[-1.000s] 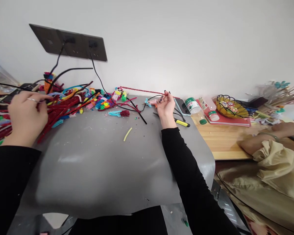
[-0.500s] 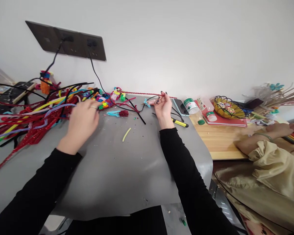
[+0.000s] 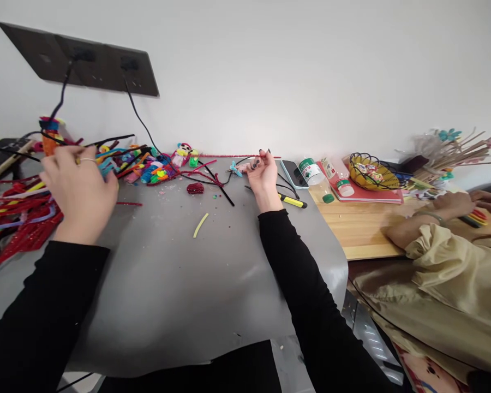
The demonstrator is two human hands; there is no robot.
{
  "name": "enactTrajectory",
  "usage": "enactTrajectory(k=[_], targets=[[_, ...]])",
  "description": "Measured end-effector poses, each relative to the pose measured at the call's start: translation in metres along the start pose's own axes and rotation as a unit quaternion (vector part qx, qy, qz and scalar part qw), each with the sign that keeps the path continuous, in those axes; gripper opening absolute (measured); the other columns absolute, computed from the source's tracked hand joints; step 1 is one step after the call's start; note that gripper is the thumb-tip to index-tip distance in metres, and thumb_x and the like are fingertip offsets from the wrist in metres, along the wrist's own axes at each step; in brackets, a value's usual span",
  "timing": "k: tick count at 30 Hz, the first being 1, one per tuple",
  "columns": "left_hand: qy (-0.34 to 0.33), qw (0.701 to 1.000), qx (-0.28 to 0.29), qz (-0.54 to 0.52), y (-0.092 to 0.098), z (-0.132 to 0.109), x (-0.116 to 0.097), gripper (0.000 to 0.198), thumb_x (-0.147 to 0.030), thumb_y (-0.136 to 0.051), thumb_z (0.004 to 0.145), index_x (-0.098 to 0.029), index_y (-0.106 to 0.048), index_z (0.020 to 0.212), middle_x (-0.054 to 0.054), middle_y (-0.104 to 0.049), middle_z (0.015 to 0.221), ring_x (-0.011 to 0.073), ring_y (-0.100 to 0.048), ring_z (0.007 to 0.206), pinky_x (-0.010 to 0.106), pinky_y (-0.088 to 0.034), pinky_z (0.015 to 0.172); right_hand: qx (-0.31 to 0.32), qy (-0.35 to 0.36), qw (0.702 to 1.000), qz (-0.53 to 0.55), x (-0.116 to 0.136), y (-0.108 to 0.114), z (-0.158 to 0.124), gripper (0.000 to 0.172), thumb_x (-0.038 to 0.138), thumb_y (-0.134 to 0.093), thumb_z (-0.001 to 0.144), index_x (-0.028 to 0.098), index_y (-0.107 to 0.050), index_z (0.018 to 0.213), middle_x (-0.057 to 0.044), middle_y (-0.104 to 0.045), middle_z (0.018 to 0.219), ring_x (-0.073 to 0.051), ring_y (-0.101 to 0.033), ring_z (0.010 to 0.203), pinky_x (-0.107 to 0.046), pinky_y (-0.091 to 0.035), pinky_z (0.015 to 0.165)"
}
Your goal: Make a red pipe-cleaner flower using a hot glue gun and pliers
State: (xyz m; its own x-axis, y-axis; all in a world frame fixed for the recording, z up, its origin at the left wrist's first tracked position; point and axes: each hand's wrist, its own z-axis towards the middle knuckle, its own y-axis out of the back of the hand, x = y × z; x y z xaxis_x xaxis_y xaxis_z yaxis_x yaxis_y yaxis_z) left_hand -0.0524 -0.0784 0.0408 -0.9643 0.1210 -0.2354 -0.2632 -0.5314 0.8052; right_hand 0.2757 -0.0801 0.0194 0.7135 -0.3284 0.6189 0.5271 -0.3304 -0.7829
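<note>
My left hand (image 3: 79, 188) is over the pile on the left, fingers bent around a light blue pipe-cleaner piece (image 3: 107, 167) that shows by the thumb. Beyond it lie bundled red glittery pipe cleaners (image 3: 35, 234) and several coloured pieces (image 3: 157, 170). My right hand (image 3: 264, 180) is palm up near the wall, fingertips pinched at a long thin red pipe cleaner (image 3: 229, 156). Just left of its curled fingers is a light blue bow-shaped piece (image 3: 237, 169) beside something pink, partly hidden. A dark red coil (image 3: 195, 188) lies between the hands, with a short yellow-green strip (image 3: 201, 225) nearer me.
A yellow cutter (image 3: 293, 202), a phone (image 3: 294, 174) and bottles (image 3: 311, 172) stand to the right. Past them, a wire basket (image 3: 374, 173) sits on a red folder. A co-worker's hands (image 3: 454, 207) are at the far right. Cords hang from a wall socket panel (image 3: 102, 65).
My left hand has moved left to the pile, and the light blue piece has left the dark red coil's side. My right hand stays in nearly the same place. The view has shifted slightly right.
</note>
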Motion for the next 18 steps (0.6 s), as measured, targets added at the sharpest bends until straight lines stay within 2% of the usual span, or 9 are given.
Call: enactTrajectory(k=[2, 3, 4, 6, 9, 12, 15, 16, 18], targets=[[-0.031, 0.997, -0.018, -0.063, -0.003, 0.000, -0.002, 0.056, -0.033, -0.046, 0.096, -0.005, -0.059, 0.143, 0.028, -0.054, 0.145, 0.0462, -0.046, 0.136, 0.061, -0.039, 0.110, 0.008, -0.016, 1.000, -0.003, -0.001, -0.001, 0.000, 0.035, 0.039, -0.041, 0.106, 0.024, -0.047, 0.075, 0.010, -0.030, 0.050, -0.011, -0.032, 0.045, -0.024, -0.037, 0.047], [-0.074, 0.993, 0.005, -0.093, -0.008, -0.001, -0.006, 0.052, -0.032, -0.043, 0.097, -0.006, -0.062, 0.138, 0.025, -0.059, 0.138, 0.0417, -0.050, 0.133, 0.057, -0.039, 0.112, 0.015, -0.023, 1.000, -0.005, -0.002, -0.001, 0.000, 0.038, 0.041, -0.041, 0.107, 0.025, -0.045, 0.073, 0.010, -0.028, 0.050, -0.011, -0.030, 0.045, -0.024, -0.037, 0.048], [-0.132, 0.982, 0.065, -0.121, -0.016, -0.003, -0.011, 0.049, -0.030, -0.040, 0.098, -0.007, -0.066, 0.133, 0.023, -0.065, 0.130, 0.0379, -0.054, 0.129, 0.053, -0.040, 0.113, 0.025, -0.028, 0.999, -0.008, -0.002, -0.001, 0.000, 0.040, 0.043, -0.041, 0.107, 0.025, -0.043, 0.071, 0.010, -0.027, 0.050, -0.011, -0.029, 0.045, -0.024, -0.037, 0.048], [-0.243, 0.938, 0.192, -0.157, -0.037, -0.007, -0.025, 0.051, -0.039, -0.045, 0.097, -0.009, -0.065, 0.132, 0.020, -0.065, 0.132, 0.0357, -0.057, 0.126, 0.049, -0.042, 0.112, 0.052, -0.035, 0.998, -0.018, -0.002, -0.001, -0.001, 0.045, 0.048, -0.041, 0.107, 0.025, -0.040, 0.068, 0.010, -0.024, 0.050, -0.010, -0.025, 0.045, -0.024, -0.036, 0.048], [-0.284, 0.904, 0.253, -0.197, -0.066, -0.009, -0.044, 0.049, -0.042, -0.048, 0.094, -0.013, -0.067, 0.128, 0.020, -0.063, 0.135, 0.0372, -0.057, 0.125, 0.050, -0.045, 0.108, 0.090, -0.024, 0.994, -0.061, 0.000, -0.003, -0.004, 0.053, 0.059, -0.045, 0.104, 0.024, -0.035, 0.066, 0.010, -0.026, 0.053, -0.009, -0.026, 0.045, -0.023, -0.036, 0.048], [-0.257, 0.896, 0.245, -0.268, -0.080, -0.003, -0.056, 0.033, -0.040, -0.058, 0.090, -0.019, -0.073, 0.110, 0.016, -0.071, 0.119, 0.0367, -0.063, 0.113, 0.048, -0.048, 0.102, 0.111, 0.003, 0.987, -0.112, 0.001, -0.005, -0.007, 0.053, 0.062, -0.050, 0.101, 0.024, -0.037, 0.067, 0.007, -0.038, 0.059, -0.009, -0.039, 0.050, -0.023, -0.041, 0.052], [-0.151, 0.887, 0.234, -0.368, -0.077, 0.009, -0.067, 0.032, -0.043, -0.070, 0.085, -0.021, -0.074, 0.108, 0.011, -0.075, 0.107, 0.0306, -0.068, 0.094, 0.041, -0.052, 0.090, 0.145, 0.042, 0.975, -0.164, 0.003, -0.007, -0.009, 0.039, 0.057, -0.054, 0.101, 0.023, -0.054, 0.082, 0.007, -0.045, 0.065, -0.008, -0.039, 0.049, -0.024, -0.042, 0.050], [-0.114, 0.874, 0.240, -0.407, -0.075, 0.012, -0.072, 0.034, -0.044, -0.073, 0.083, -0.021, -0.074, 0.108, 0.010, -0.075, 0.103, 0.0283, -0.068, 0.089, 0.038, -0.053, 0.086, 0.164, 0.062, 0.967, -0.184, 0.004, -0.008, -0.010, 0.034, 0.056, -0.056, 0.100, 0.024, -0.059, 0.091, 0.008, -0.045, 0.064, -0.007, -0.035, 0.046, -0.024, -0.040, 0.048], [-0.063, 0.826, 0.257, -0.497, -0.071, 0.017, -0.082, 0.041, -0.047, -0.078, 0.080, -0.020, -0.073, 0.110, 0.009, -0.075, 0.102, 0.0252, -0.069, 0.087, 0.034, -0.054, 0.080, 0.202, 0.106, 0.947, -0.226, 0.006, -0.009, -0.012, 0.031, 0.055, -0.059, 0.098, 0.026, -0.063, 0.108, 0.009, -0.044, 0.062, -0.007, -0.030, 0.044, -0.024, -0.038, 0.045]])
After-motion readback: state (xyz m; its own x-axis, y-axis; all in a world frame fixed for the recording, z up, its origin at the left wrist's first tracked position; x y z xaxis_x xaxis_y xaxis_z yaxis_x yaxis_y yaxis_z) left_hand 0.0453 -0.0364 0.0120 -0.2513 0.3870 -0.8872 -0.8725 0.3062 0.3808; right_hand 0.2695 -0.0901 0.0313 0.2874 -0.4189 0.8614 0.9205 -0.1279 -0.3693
